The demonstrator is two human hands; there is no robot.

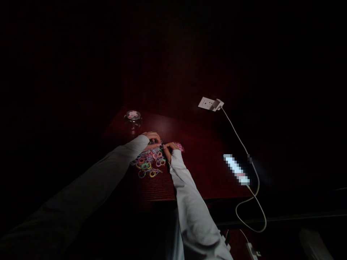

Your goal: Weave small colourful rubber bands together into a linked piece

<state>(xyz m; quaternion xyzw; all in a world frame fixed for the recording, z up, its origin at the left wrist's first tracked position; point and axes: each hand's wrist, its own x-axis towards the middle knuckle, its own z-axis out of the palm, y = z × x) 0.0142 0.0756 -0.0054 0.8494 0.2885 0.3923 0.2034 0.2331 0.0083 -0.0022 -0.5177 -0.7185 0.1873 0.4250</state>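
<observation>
A loose heap of small coloured hair ties (146,165) lies on the dark reddish wooden table (159,189), in pink, purple, yellow, green and blue. Over the heap's far edge, my left hand (153,138) is bent with its fingers curled down and closed. My right hand (169,147) meets it from the right side, thumb and fingers pinched close to the left fingertips. What either hand grips is too small and dark to make out. Just beyond the right hand sits a bunch of pink hair ties (179,146), partly covered by that hand.
A clear jar (132,122) with a pink-patterned lid stands at the table's far left. On the right lies a lit, pixelated phone-like device (235,169) with a white cable (258,177). Behind it, a charger (218,104) is plugged into a wall socket (206,103). Surroundings are dark.
</observation>
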